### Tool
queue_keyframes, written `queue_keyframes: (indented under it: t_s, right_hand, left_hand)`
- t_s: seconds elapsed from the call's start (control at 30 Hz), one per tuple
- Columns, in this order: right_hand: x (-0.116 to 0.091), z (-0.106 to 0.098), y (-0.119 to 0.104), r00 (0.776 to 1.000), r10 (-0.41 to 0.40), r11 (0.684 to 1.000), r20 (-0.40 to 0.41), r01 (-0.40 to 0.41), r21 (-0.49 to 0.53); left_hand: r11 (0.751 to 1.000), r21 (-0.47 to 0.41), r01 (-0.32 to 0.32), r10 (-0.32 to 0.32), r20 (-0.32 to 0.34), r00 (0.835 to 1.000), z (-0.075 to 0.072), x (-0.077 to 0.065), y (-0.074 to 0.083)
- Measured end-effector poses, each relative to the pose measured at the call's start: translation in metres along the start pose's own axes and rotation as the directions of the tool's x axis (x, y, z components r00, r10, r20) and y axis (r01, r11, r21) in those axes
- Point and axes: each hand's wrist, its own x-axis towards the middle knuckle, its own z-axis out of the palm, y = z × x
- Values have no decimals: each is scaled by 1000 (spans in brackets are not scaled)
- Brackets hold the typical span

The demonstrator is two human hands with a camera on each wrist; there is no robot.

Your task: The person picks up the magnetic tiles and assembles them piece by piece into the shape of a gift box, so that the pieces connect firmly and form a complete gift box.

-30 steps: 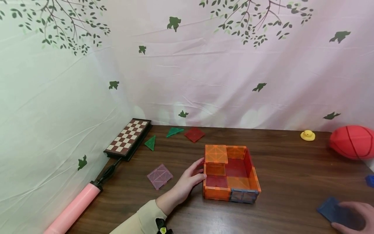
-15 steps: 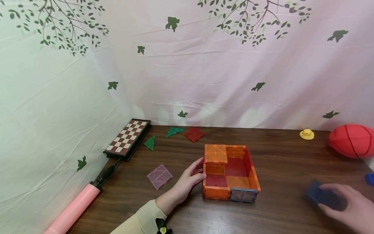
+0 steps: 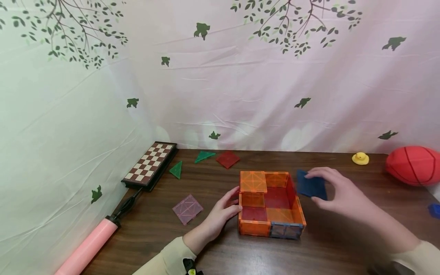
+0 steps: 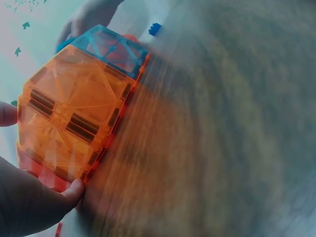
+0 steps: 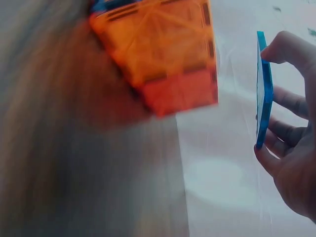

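Note:
A low, open-topped box of magnetic tiles [image 3: 255,228] stands on the table, its walls mostly orange and red. Grey-blue shows in a front tile [image 3: 286,230], and an orange square tile [image 3: 253,181] covers the back left corner. My left hand [image 3: 214,219] rests against the box's left side, thumb [image 4: 73,193] and fingers spread along it. To the right of the box, my right hand [image 3: 343,196] pinches a blue square magnetic tile [image 3: 311,186] by its edges. In the right wrist view this tile [image 5: 264,94] appears edge-on between thumb and fingers, apart from the box.
Loose tiles lie left and behind: a purple square [image 3: 187,209], two green triangles [image 3: 176,169] and a red square [image 3: 227,159]. A chessboard [image 3: 150,162] and pink pump [image 3: 87,246] line the left edge. At right are a rubber duck [image 3: 360,158], red ball [image 3: 414,165] and blue piece [image 3: 434,210].
My right hand has carried the blue tile from the lower right, leftward and away from me, to beside the box. The left hand and the box have stayed in place.

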Motion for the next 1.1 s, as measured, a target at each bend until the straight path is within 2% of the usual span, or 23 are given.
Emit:
queue_keyframes:
  t_s: [0.17, 0.37, 0.6, 0.83, 0.9, 1.0, 1.1]
  right_hand:
    - [31, 21, -12, 996, -66, 998, 58, 64, 29]
    - [52, 35, -16, 989, -95, 994, 113, 89, 56]
    - [62, 46, -15, 978, -106, 994, 177, 100, 42]
    - [63, 51, -6, 977, -145, 988, 155, 134, 79]
    - [61, 53, -2, 978, -139, 986, 154, 121, 118]
    - [57, 55, 4, 982, -90, 973, 168, 51, 226]
    - [52, 60, 10, 981, 9, 922, 195, -84, 378]
  left_hand:
    - [1000, -3, -1, 1, 4, 1000, 0, 1, -2]
    - [1000, 12, -7, 7, 7, 1000, 0, 1, -1]
    - [1000, 19, -4, 4, 1, 1000, -1, 1, -1]
    - [1000, 14, -2, 2, -4, 1000, -2, 2, -1]
    - [1000, 9, 10, -10, -2, 1000, -2, 1, 0]
    - [999, 8, 53, -53, 7, 999, -4, -1, 6]
    - [995, 48, 87, -88, 21, 996, -11, -6, 14]
